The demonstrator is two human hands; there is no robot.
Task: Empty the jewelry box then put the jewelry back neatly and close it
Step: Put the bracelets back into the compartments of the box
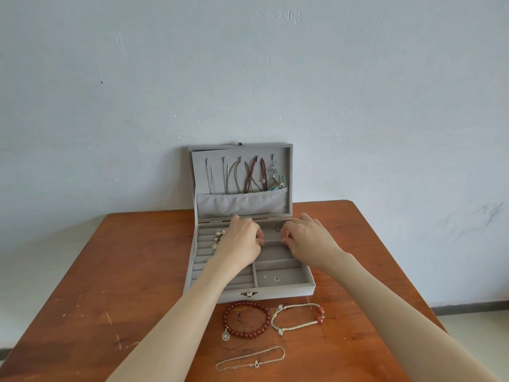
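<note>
Grey velvet jewelry box open on wooden table, lid upright against wall. Necklaces hang from lid hooks, ends tucked in lid pocket: silver chains, dark red bead strand, turquoise-and-silver piece at right. Base: ring rolls at left holding pale earrings; compartments at right, thin chain in back one, two small studs in front one. Front of box on table: red bead bracelet with silver charm, cream braided bracelet with red beads, thin silver chain bracelet nearest viewer.
</note>
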